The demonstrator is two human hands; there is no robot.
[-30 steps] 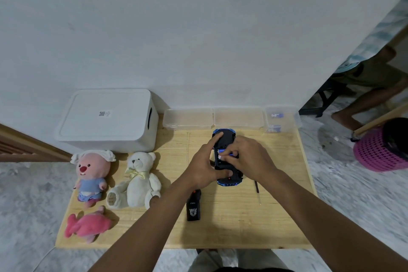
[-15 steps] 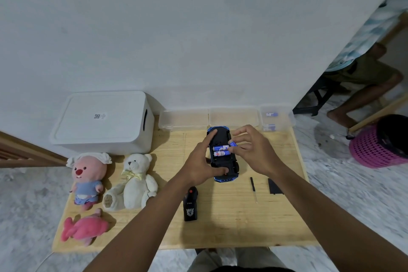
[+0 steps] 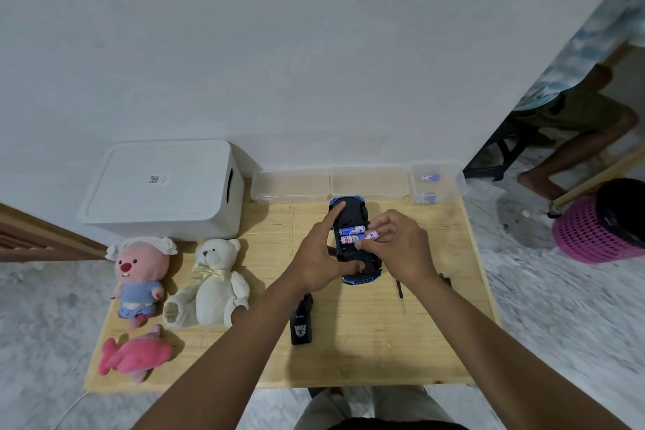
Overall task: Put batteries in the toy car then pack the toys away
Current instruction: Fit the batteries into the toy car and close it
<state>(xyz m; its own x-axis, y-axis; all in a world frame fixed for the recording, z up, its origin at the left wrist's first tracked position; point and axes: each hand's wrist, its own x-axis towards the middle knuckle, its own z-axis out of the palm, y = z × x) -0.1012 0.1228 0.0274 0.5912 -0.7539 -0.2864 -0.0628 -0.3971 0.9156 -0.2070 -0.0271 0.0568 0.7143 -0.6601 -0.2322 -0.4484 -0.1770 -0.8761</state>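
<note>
A blue toy car lies upside down on the wooden table, its battery bay open with two blue-and-white batteries lying in it. My left hand grips the car's left side, forefinger stretched along it. My right hand pinches a third battery at the right edge of the bay. A black remote rests in front of the car. At the table's left lie a pink beaver plush, a white teddy bear and a pink fish plush.
A white lidded storage box stands at the back left. Clear plastic containers line the back edge; the right one holds spare batteries. A screwdriver and a black cover lie right of the car. A seated person and a pink basket are at far right.
My right hand lifted off the car, uncovering the bay with two batteries, and now holds a third battery at the bay's right edge. The view shifted slightly.
</note>
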